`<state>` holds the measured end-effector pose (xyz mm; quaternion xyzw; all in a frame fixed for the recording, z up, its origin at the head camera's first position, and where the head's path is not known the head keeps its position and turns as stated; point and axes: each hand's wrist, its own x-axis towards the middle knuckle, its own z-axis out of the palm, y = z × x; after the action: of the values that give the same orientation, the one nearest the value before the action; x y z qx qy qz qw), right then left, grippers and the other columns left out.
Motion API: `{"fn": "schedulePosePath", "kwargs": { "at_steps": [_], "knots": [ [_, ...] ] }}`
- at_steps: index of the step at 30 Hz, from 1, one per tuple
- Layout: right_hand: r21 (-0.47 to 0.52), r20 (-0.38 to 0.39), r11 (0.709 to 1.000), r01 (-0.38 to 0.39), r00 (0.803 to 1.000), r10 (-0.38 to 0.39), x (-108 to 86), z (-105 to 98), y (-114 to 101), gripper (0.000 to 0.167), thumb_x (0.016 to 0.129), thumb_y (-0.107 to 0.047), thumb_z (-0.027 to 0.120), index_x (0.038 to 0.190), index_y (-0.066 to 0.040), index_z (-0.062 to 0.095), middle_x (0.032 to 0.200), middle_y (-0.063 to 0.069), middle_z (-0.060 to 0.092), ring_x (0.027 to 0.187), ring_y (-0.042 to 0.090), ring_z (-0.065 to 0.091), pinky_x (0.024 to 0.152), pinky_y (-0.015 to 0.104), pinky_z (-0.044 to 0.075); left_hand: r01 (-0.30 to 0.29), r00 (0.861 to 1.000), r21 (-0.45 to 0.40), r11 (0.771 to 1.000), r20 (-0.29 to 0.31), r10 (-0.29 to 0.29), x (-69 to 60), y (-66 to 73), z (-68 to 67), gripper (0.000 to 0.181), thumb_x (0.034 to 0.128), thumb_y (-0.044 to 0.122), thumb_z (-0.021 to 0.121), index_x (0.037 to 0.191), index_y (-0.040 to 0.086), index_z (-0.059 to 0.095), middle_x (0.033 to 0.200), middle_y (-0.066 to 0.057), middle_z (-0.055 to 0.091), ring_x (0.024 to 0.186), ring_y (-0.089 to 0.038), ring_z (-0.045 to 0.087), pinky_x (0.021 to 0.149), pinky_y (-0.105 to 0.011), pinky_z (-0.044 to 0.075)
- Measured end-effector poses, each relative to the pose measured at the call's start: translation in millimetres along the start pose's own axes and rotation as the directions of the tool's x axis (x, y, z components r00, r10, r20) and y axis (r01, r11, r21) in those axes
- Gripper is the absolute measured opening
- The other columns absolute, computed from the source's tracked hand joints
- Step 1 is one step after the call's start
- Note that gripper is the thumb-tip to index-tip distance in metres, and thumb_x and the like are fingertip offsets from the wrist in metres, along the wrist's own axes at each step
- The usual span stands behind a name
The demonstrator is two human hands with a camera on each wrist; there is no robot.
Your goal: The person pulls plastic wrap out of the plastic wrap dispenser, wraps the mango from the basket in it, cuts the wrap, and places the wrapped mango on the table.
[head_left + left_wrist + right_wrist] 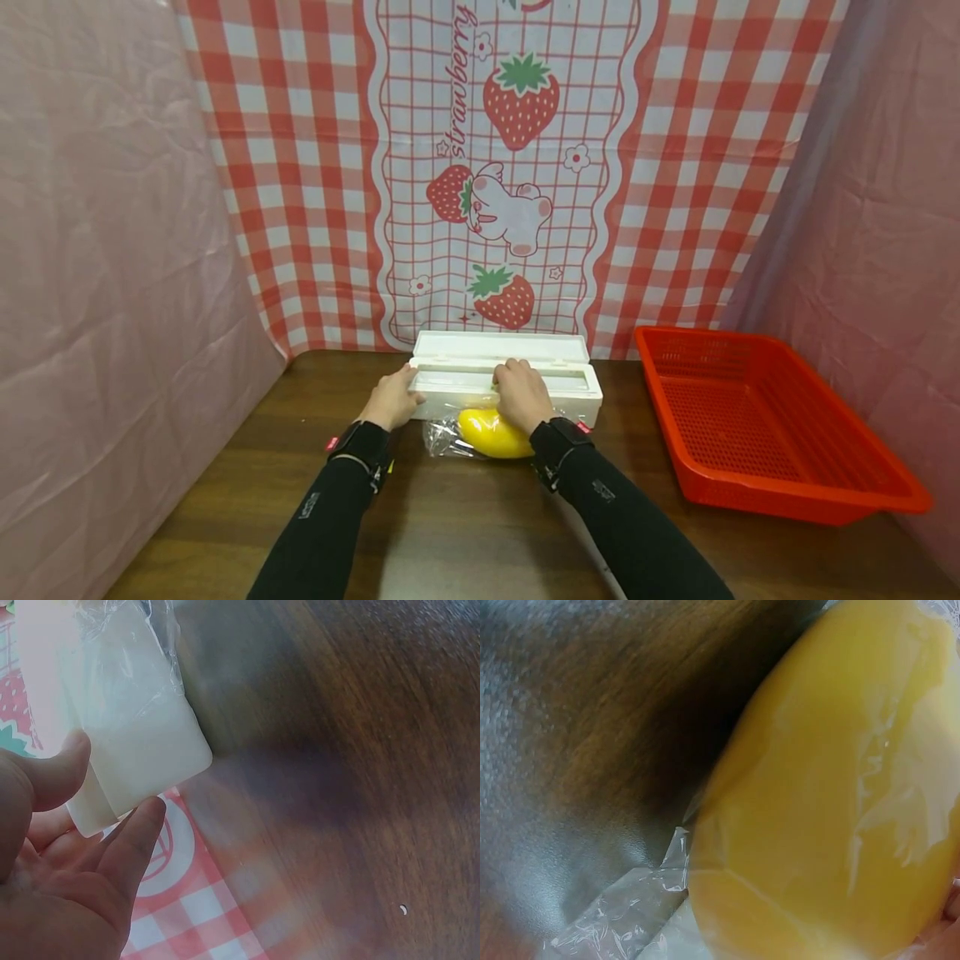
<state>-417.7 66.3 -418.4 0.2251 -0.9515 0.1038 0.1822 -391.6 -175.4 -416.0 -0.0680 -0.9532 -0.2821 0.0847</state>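
A long white cling film box (431,406) stands on the table with its lid (501,346) raised at the back. My left hand (392,398) grips its left end, thumb on one edge and fingers beneath in the left wrist view. Over the middle of the box, my right hand (521,392) has bent fingers, with a small green piece (495,387) at their tips; the rest of it is hidden. Below that hand lies a yellow mango-like fruit (491,433), covered by clear cling film (442,437). In the right wrist view the fruit (817,795) hides nearly the whole hand.
To the right stands a red plastic basket (750,492) with slotted walls. A red checked cloth with strawberries (521,100) hangs behind the box. Pink cloth hangs on the left (112,250) and right. The table (450,533) is dark wood.
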Motion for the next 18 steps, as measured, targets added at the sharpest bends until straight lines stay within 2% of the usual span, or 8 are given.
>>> {"fn": "schedulePosePath", "kwargs": {
  "at_steps": [12,18],
  "knots": [
    [-0.002,0.016,1.000,-0.007,1.000,0.007,-2.3,-2.0,1.0,0.016,0.082,0.000,0.074,0.096,-0.006,0.071,0.092,0.008,0.060,0.089,0.028,0.055,0.081,0.040,0.049,-0.002,1.000,-0.006,1.000,-0.001,0.002,0.1,-1.7,0.8,0.060,0.0925,0.009,0.072,0.146,-0.005,0.049,0.155,-0.024,0.040,0.138,-0.046,0.043,0.112,-0.054,0.036],
    [-0.013,-0.001,1.000,0.004,1.000,-0.004,-3.0,-1.7,4.4,0.017,0.080,0.001,0.074,0.095,-0.007,0.070,0.091,0.007,0.060,0.088,0.028,0.055,0.081,0.040,0.048,0.001,1.000,-0.009,1.000,0.005,-0.001,0.4,-1.7,0.0,0.061,0.0928,0.010,0.073,0.147,-0.005,0.049,0.155,-0.024,0.040,0.139,-0.045,0.042,0.113,-0.053,0.036]
  ]
}}
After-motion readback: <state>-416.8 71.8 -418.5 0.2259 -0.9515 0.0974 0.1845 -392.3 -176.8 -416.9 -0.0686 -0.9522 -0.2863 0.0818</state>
